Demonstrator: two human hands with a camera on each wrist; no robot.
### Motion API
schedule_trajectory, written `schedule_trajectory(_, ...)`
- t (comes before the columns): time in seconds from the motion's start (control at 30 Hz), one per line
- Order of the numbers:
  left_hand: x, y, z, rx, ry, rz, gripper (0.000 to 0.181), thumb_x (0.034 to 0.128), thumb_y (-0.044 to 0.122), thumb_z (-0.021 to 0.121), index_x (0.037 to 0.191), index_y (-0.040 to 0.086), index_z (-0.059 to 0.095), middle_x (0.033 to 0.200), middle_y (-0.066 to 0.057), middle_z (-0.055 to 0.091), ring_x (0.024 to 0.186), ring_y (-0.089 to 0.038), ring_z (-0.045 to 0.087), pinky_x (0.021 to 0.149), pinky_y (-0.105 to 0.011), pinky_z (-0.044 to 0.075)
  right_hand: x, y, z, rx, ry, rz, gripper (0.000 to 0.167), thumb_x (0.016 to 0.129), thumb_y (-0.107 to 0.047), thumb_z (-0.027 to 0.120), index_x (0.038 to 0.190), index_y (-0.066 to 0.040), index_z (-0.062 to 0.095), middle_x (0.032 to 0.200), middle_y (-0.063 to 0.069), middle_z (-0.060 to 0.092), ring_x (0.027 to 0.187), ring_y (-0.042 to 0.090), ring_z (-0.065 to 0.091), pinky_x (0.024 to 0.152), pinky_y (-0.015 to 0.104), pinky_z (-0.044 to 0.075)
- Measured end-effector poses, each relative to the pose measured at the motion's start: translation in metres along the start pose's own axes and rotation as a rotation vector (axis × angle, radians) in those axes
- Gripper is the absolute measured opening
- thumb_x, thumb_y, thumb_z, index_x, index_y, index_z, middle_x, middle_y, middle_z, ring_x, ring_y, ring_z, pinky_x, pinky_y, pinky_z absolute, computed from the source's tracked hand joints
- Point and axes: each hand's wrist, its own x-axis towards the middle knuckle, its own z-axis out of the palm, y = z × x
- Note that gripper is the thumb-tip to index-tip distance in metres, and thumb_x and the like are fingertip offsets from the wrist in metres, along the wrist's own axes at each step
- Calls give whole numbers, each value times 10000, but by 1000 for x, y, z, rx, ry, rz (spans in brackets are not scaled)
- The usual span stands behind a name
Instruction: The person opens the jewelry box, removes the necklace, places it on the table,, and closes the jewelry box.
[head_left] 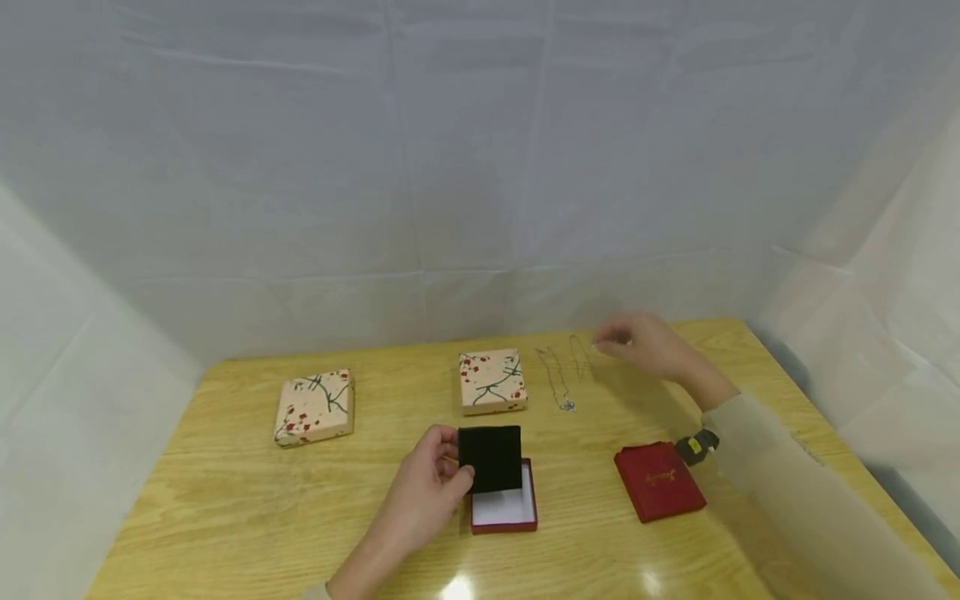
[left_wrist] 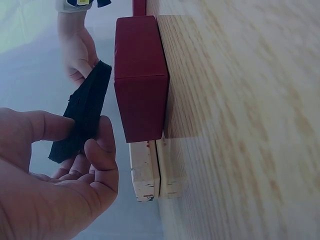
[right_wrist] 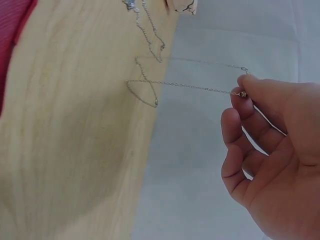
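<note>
My left hand (head_left: 423,492) pinches a black square pad (head_left: 491,458) above a small red box (head_left: 505,527) whose white inside shows in part. In the left wrist view, thumb and fingers of the left hand (left_wrist: 65,175) hold the pad (left_wrist: 85,112) tilted, beside the red box (left_wrist: 141,75). At the table's back right my right hand (head_left: 645,343) is raised. In the right wrist view, the thumb and forefinger of this hand (right_wrist: 270,135) pinch a thin silver chain (right_wrist: 185,85), its lower part lying on the table. A second chain with a pendant (head_left: 567,406) lies to its left.
Two floral boxes stand on the wooden table, one at the left (head_left: 313,407) and one at the back middle (head_left: 492,382). A red pouch or lid with gold lettering (head_left: 660,483) lies at the right, near the right sleeve. White sheeting (head_left: 465,167) surrounds the back and sides.
</note>
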Motion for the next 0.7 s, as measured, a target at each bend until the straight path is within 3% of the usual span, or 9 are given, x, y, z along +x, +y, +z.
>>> schedule_trajectory(0.53, 2, 0, 0, 1, 2, -7, 346, 971, 53, 691, 1295, 41, 571, 1080, -75, 663, 954, -230, 619, 728, -315, 588, -5, 13, 15, 68, -108, 7, 204, 1022, -101, 711, 1203, -10, 732, 1036, 45, 749, 971, 224, 698, 860, 465, 591)
schedule_trajectory(0.7, 2, 0, 0, 7, 3, -4, 341, 970, 52, 689, 1291, 41, 573, 1079, -72, 665, 952, -228, 621, 727, -317, 588, -6, 14, 19, 73, -141, 16, 135, 1020, -113, 720, 1133, -48, 757, 1019, 53, 761, 940, 191, 695, 845, 428, 588)
